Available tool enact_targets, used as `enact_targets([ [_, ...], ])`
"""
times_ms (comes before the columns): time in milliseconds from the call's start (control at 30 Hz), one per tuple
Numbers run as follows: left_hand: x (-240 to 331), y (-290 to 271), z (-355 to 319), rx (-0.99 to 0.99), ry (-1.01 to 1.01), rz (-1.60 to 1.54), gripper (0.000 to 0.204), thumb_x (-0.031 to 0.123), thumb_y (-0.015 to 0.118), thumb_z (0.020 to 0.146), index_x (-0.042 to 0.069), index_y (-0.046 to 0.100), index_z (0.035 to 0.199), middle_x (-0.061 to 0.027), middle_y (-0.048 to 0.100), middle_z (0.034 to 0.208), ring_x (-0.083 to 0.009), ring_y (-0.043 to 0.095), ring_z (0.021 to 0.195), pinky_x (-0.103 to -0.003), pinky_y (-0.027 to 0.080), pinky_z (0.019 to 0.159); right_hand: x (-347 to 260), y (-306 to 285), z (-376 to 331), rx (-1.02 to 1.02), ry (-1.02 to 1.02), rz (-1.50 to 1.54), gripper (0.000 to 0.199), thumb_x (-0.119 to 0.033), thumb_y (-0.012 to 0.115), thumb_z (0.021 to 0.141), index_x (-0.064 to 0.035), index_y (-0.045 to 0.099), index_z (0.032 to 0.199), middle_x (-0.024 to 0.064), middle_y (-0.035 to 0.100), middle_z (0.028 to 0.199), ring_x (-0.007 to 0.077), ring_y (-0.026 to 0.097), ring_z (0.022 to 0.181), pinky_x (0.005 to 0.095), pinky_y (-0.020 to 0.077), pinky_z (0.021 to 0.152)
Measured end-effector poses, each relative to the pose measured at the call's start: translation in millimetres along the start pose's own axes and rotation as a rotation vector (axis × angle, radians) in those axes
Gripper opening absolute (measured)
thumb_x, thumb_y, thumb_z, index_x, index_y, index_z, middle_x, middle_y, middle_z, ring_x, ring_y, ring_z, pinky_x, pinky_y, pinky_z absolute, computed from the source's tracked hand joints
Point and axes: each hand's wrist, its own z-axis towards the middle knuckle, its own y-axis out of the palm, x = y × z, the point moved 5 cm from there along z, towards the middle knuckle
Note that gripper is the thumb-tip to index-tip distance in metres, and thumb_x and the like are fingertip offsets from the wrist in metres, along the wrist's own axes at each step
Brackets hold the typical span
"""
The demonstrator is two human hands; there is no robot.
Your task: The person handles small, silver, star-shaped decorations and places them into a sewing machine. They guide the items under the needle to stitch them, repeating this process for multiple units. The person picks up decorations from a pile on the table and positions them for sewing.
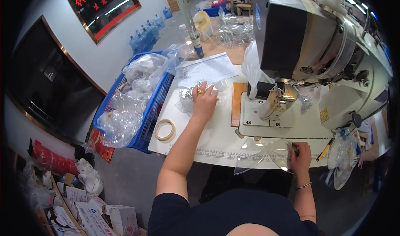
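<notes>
My left hand, with a ring on one finger, reaches over the far left part of the white sewing table. Its fingers are apart, resting on or just above a clear plastic bag with small silvery bits. Near the front edge, my right hand is closed around a small dark-handled tool; its exact kind is hard to tell. Beside and partly under that hand lies a curved piece of clear plastic sheet, which overhangs the table's edge.
An industrial sewing machine stands at the right, its post beyond my right hand. Printed papers and a tape roll lie on the table. At left is a blue basket of plastic bags; a yellow-black pen lies right.
</notes>
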Motion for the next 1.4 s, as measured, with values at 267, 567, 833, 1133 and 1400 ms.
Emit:
enact_targets([
  [267, -34.9, 1.9, -4.4, -0.170, -0.202, -0.071, 0.057, 0.027, 0.074, 0.067, 0.012, 0.055, 0.119, -0.0152, 0.044, 0.133, -0.0348, 0.043, 0.120, -0.047, 0.034, 0.098, 15.2, 3.3, 8.4, 0.056, -0.048, -0.137, 0.019, -0.004, 0.065, 0.071, -0.0070, 0.059, 0.088, 0.0102, 0.057, 0.089, 0.0311, 0.053, 0.087, 0.0396, 0.0443, 0.075],
  [567, -33.8, -14.3, 21.5, -0.341, -0.086, -0.193, 0.053, 0.025, 0.078, 0.065, 0.010, 0.061, 0.113, -0.0138, 0.049, 0.130, -0.0348, 0.047, 0.116, -0.043, 0.036, 0.097, 62.4, -4.5, 101.8, 0.108, -0.068, -0.114, 0.028, -0.010, 0.067, 0.071, -0.0030, 0.059, 0.097, 0.0130, 0.058, 0.101, 0.0335, 0.053, 0.097, 0.0403, 0.0443, 0.083],
  [833, 13.8, -53.7, 25.5, 0.051, -0.046, 0.080, 0.057, 0.028, 0.076, 0.068, 0.011, 0.057, 0.118, -0.0122, 0.047, 0.130, -0.0375, 0.038, 0.124, -0.051, 0.027, 0.102, 105.3, 29.8, 138.8, -0.069, -0.029, -0.276, 0.039, -0.022, 0.064, 0.076, -0.0026, 0.057, 0.110, 0.0159, 0.056, 0.115, 0.0324, 0.055, 0.104, 0.0401, 0.0456, 0.087],
  [1133, 206.8, -19.2, -39.6, -0.514, 0.148, -0.703, 0.034, 0.022, 0.071, 0.073, 0.003, 0.062, 0.099, -0.0132, 0.059, 0.098, -0.0299, 0.056, 0.093, -0.039, 0.045, 0.080, 101.1, -11.8, 83.5, 0.198, 0.690, 1.471, 0.020, -0.014, 0.057, 0.088, -0.0029, 0.058, 0.104, 0.0044, 0.061, 0.084, 0.0134, 0.060, 0.074, 0.0255, 0.0536, 0.064],
  [1400, 215.7, -14.7, -44.3, -0.563, 0.095, -0.635, 0.043, 0.025, 0.078, 0.063, 0.005, 0.062, 0.098, -0.0092, 0.057, 0.093, -0.0306, 0.056, 0.088, -0.038, 0.045, 0.078, 56.4, -28.6, 26.5, -0.179, 0.660, 1.627, 0.032, -0.009, 0.050, 0.091, 0.0042, 0.049, 0.121, 0.0118, 0.061, 0.105, 0.0186, 0.063, 0.092, 0.0329, 0.0566, 0.077],
])
